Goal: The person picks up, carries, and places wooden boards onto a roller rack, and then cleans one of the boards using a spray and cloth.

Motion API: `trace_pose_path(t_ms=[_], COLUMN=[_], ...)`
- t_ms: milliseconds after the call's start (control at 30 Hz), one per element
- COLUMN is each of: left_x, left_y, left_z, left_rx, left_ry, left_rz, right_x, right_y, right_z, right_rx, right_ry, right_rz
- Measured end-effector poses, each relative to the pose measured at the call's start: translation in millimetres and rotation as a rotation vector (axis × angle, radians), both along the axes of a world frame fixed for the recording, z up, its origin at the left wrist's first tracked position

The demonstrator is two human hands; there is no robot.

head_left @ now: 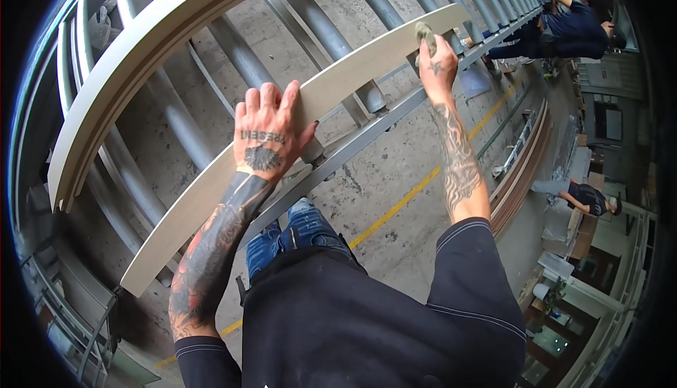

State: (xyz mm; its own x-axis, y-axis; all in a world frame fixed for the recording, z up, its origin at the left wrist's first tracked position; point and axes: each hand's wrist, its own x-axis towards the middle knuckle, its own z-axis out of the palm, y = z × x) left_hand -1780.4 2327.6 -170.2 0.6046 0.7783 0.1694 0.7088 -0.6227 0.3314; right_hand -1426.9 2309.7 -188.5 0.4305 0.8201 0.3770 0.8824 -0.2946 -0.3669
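A pale, flat curved board point(352, 67) lies across a row of grey metal rollers point(317, 25) in front of me. My left hand point(266, 134) grips the board near its middle, with the fingers over it and the thumb at its near edge. Close to the board's far right end, my right hand point(438, 67) is closed on a wad of greyish-green fibre point(425, 33) and presses it against the board. The exact kind of wad is hard to make out. Part of the board's left half is hidden behind my left forearm.
A larger curved moulding point(134, 71) with grooved edges rests on the rollers farther off to the left. A metal side rail point(352, 145) runs along the near edge. Two people point(575, 28) point(582, 196) are at the right, near stacked long strips point(522, 166). A yellow line point(395, 208) crosses the floor.
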Motion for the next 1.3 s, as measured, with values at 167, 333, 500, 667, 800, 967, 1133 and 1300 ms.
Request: trace_pose_path(t_ms=[167, 333, 500, 667, 800, 967, 1133, 1300], left_x=[1, 7, 9, 11, 11, 9, 13, 19], left_y=[1, -2, -3, 0, 0, 1, 4, 7], left_z=[-1, -2, -2, -3, 0, -2, -2, 8], left_rx=[0.013, -0.004, 0.006, -0.007, -0.042, -0.05, -0.036, -0.017], left_ry=[0.025, 0.04, 0.081, 0.075, 0.073, 0.055, 0.076, 0.041], left_rz=[0.017, 0.02, 0.031, 0.051, 0.036, 0.012, 0.034, -0.001], right_x=[-2, -2, 2, 20, 37, 34, 47, 27], right_y=[4, -15, -10, -2, -13, -18, 1, 4], right_z=[-4, -3, -1, 1, 2, 3, 2, 37], right_rx=[0.068, -0.07, 0.036, 0.012, -0.067, -0.301, -0.266, -0.146], right_ry=[-0.116, -0.159, -0.214, -0.276, -0.254, -0.218, -0.194, 0.254], right_rz=[0.208, 0.35, 0.508, 0.413, 0.34, 0.342, 0.164, 0.003])
